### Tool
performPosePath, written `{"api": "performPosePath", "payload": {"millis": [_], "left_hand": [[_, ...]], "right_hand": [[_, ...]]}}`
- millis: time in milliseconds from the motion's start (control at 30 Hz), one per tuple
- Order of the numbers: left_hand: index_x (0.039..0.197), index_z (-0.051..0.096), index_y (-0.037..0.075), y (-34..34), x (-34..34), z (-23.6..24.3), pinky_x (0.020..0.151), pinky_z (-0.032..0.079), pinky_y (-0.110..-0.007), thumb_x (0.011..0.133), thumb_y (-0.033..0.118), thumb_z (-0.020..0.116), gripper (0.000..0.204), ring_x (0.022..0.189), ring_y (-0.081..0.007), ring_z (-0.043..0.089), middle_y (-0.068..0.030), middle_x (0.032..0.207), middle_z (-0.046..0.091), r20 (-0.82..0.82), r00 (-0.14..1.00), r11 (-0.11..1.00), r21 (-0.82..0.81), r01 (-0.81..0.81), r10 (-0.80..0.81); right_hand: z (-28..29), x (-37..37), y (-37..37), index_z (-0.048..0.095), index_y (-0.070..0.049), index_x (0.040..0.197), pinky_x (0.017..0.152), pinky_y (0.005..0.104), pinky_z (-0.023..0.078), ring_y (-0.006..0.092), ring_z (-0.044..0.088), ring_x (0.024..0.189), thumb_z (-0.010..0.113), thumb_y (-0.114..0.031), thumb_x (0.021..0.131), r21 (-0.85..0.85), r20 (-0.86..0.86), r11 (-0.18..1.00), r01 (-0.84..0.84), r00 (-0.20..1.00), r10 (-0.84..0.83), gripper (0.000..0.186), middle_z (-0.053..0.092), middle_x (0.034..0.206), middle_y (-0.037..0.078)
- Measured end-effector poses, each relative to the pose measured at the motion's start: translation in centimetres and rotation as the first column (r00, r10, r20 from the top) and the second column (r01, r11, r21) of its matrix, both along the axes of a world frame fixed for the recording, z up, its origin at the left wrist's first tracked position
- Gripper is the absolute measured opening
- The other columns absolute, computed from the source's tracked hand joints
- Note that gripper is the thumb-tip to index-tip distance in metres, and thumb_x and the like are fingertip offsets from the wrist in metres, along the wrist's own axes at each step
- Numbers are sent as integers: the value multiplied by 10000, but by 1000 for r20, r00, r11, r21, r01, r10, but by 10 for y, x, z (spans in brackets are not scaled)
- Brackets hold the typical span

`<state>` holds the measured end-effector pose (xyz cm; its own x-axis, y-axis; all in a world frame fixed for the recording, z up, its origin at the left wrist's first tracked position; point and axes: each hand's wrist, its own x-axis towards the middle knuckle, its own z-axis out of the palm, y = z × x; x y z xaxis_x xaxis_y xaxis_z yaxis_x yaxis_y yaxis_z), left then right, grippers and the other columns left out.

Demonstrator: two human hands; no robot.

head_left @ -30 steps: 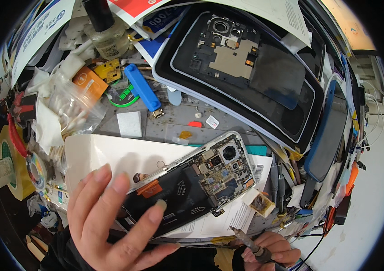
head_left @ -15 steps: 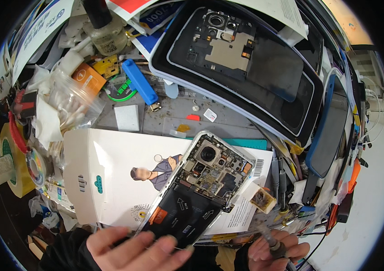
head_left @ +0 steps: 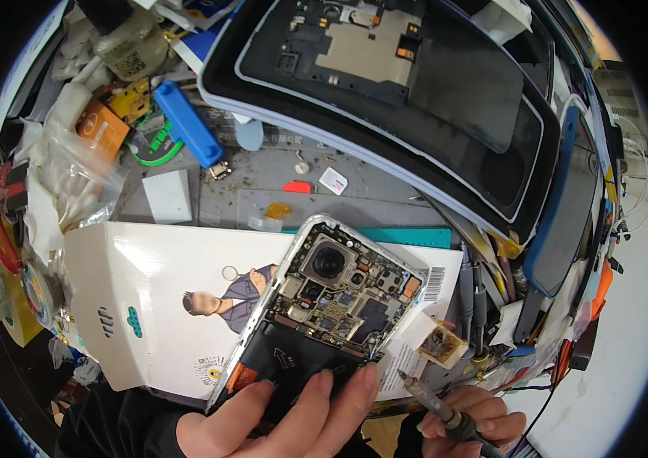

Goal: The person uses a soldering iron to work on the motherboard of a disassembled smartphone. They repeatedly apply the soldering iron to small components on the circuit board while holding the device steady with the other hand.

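Left hand [head_left: 286, 420] covers and hides the lower end of the phone [head_left: 339, 301], fingers slightly apart (whether it grips, I cannot tell); right hand [head_left: 484, 412] holds an iron [head_left: 429, 398]. Atop the white box [head_left: 156, 305], the phone's long axis runs lower left to upper right, camera [head_left: 328, 261] at the far end. Beyond, grey mat [head_left: 266, 172] lies partly bare.

One left hand [head_left: 297, 427] and one open-backed phone [head_left: 331, 305] toward six o'clock; one right hand [head_left: 485, 416] and one soldering iron [head_left: 432, 401] at five; one blue bar [head_left: 188, 124] and one bottle [head_left: 131, 49] toward ten.
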<state>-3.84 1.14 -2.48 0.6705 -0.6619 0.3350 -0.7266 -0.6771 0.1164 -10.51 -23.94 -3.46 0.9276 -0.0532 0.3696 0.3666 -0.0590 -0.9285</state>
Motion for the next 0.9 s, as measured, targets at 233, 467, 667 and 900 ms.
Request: {"api": "performPosePath", "payload": {"millis": [233, 467, 667, 900], "left_hand": [[1223, 781, 287, -8, -2, -3, 987, 404, -308, 977, 246, 637, 287, 1166, -59, 605, 150, 1347, 681, 13, 998, 998, -2, -57, 57], [1212, 786, 296, -5, -3, -4, 989, 397, -305, 976, 251, 642, 280, 1166, -61, 607, 152, 1336, 689, 23, 998, 999, -7, -54, 54], [1210, 787, 291, -5, -2, -4, 979, 393, -306, 987, 259, 634, 273, 1169, -65, 606, 149, 1344, 692, 2, 998, 998, -21, -58, 58], [1203, 791, 289, -2, 0, -1, 975, 392, -305, 985, 259, 638, 268, 1170, -64, 605, 149, 1347, 692, -28, 999, 1000, -16, -25, 24]], "right_hand": [[5, 2, -2, 509, -3, 1205, 640, 405, 568, 282, 665, 682, 655, -199, 1042, -41, -38, 999, -17, 999, 15, 294, 639, 886, 166], [0, 3, 2, 492, 0, 1143, 611, 400, 548, 269, 620, 640, 662, -155, 1013, -54, 8, 998, 19, 1000, -18, 264, 602, 860, 164], [-3, 5, 8, 479, 9, 1112, 570, 388, 530, 264, 599, 595, 678, -133, 986, -49, 37, 997, 60, 998, -58, 274, 585, 804, 160], [-3, 5, 8, 478, 1, 1108, 566, 387, 522, 257, 599, 598, 674, -146, 991, -64, 47, 995, 75, 996, -72, 272, 583, 795, 148]]}}
